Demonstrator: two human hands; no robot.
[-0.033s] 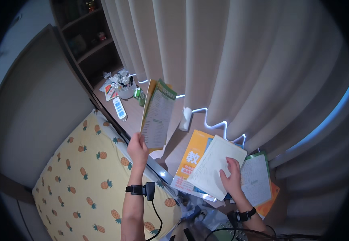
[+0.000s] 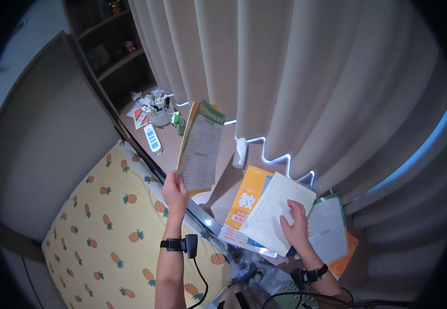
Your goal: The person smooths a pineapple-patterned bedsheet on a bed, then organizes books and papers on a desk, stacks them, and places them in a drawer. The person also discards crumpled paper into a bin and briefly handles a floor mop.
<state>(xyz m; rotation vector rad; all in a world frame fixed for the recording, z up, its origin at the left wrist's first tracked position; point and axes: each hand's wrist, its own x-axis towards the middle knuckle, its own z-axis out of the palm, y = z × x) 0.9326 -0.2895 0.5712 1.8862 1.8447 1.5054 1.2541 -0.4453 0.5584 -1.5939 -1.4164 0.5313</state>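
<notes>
My left hand (image 2: pixel 175 193) is closed on the lower left edge of a thin stack of booklets (image 2: pixel 201 152), raised above the wooden desktop. A green-and-white printed sheet faces up on it, with yellow covers showing behind. On the right, my right hand (image 2: pixel 296 226) lies over an off-white notebook (image 2: pixel 272 211), thumb and fingers apart. Faint handwriting runs along the notebook's left side. Beneath it, an orange-and-white workbook (image 2: pixel 246 201) sticks out to the left. A green-bordered sheet (image 2: pixel 329 229) lies beyond my right hand, on top of an orange book (image 2: pixel 344 257).
At the desk's far left stand a pen holder (image 2: pixel 160 116), a small green box (image 2: pixel 178 122) and a white remote control (image 2: pixel 153 139). A white cylindrical object (image 2: pixel 240 153) stands near the beige curtain (image 2: pixel 285 77). A bed with a pineapple-print sheet (image 2: pixel 105 242) adjoins on the left.
The booklets in my left hand have shifted very slightly left, and the top sheet bends a little more. My right hand stays almost in place on the notebook.
</notes>
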